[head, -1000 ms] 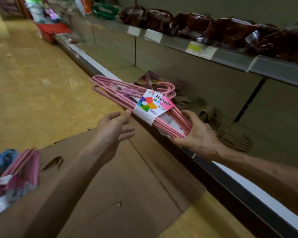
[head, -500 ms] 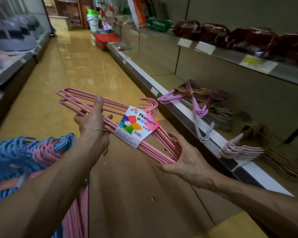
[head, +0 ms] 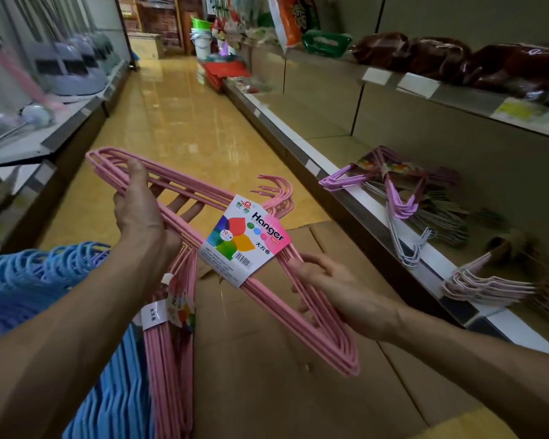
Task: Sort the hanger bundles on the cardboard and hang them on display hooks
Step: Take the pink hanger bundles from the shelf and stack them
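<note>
Hanger bundle (head: 301, 299), pink, held level above cardboard (head: 298, 391). Left hand (head: 140, 213) grips far end, fingers curled under; right hand (head: 339, 289) grips near end. More bundles (head: 168, 359) lie lower left.

A pink wire hanger bundle (head: 178, 198) with a paper label (head: 246, 240) is lying slantwise across the middle, above the flattened brown cardboard (head: 298, 391) that is covering the floor, with the left hand (head: 137, 207) gripping its far-left end and the right hand (head: 336, 286) gripping its near-right end. Below the left arm, a second pink hanger bundle (head: 168, 359) is lying on the cardboard, with a stack of blue plastic hangers (head: 29, 280) lying to its left. To the right, pale wire hanger bundles (head: 400, 198) are resting on the grey metal bottom shelf (head: 346, 182).
</note>
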